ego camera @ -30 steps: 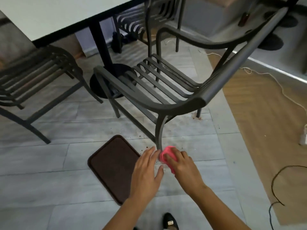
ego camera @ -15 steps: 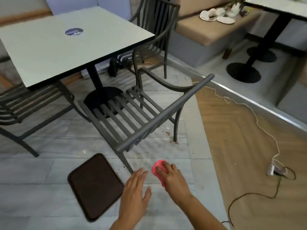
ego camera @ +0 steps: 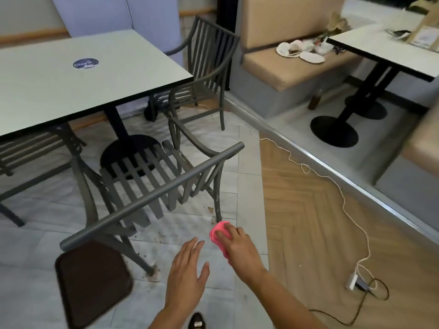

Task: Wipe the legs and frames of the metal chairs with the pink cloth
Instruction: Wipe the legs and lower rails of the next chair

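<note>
A grey metal chair (ego camera: 152,193) with a slatted seat stands in front of me, its back rail nearest. My right hand (ego camera: 237,245) grips the bunched pink cloth (ego camera: 219,232) just below the foot of the chair's right rear leg (ego camera: 217,205). My left hand (ego camera: 187,267) hovers open over the floor, fingers spread, touching nothing. A second grey chair (ego camera: 206,74) stands beyond the table, and a third (ego camera: 28,153) is tucked under it at left.
A white table (ego camera: 83,77) on a black pedestal stands behind the chair. A brown tray (ego camera: 92,281) lies on the floor at lower left. Cables and a charger (ego camera: 351,281) trail over the wooden floor at right. A beige bench (ego camera: 285,67) holds plates.
My view has risen and pulled back from the chair. My right hand with the cloth has moved from the left rear leg over to the right rear leg. My left hand has come off the leg.
</note>
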`<state>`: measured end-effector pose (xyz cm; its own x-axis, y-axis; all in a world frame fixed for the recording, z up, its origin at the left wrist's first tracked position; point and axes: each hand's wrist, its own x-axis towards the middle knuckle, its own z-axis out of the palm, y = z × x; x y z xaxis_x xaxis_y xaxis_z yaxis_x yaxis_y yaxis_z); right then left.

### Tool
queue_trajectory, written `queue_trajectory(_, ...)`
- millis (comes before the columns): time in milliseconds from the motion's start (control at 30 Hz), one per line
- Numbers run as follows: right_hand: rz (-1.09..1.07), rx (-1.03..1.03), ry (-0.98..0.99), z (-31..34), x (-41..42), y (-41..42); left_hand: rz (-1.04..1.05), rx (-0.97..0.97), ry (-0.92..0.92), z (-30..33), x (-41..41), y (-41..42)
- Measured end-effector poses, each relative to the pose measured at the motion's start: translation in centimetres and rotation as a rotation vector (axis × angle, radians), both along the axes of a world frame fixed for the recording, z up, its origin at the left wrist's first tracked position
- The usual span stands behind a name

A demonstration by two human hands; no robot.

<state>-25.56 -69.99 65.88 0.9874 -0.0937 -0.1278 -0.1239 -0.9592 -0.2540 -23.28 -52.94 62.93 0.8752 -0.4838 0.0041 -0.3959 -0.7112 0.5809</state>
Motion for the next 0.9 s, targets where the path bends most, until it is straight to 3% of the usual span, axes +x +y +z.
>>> queue_trajectory(333,0.047,0.009,0.007,0.7,5.8,-11.4,0.041,-0.011,0.012,0.3,6.0,-12.6)
queue_trajectory(500,0.162,0.022,0.027,0.9,8.1,-15.1,0.039,0.061,-0.077,0.3,8.9,-16.6)
queue_trajectory(733,0.263,0.023,-0.006,1.9,11.6,-20.4,0.155,0.109,-0.137,0.3,11.5,-21.0)
queue_trajectory(900,0.455,-0.011,-0.114,1.6,14.3,-24.6,0.301,0.087,-0.148,-0.2,11.4,-24.5)
